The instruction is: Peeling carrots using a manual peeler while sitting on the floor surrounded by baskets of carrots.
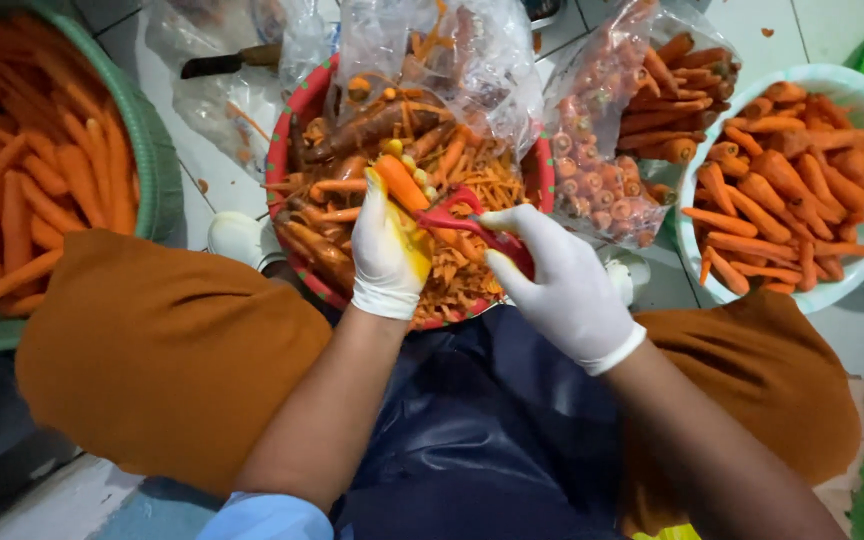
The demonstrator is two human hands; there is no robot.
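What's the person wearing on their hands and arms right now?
Both hands wear thin white disposable gloves ending at the wrist. The left glove is stained yellow-orange over palm and fingers; the right glove looks mostly clean white, with a rolled cuff at the wrist. The forearms are bare above the gloves. Near the left elbow a pale blue sleeve shows, pushed up. No watch or jewellery is visible.
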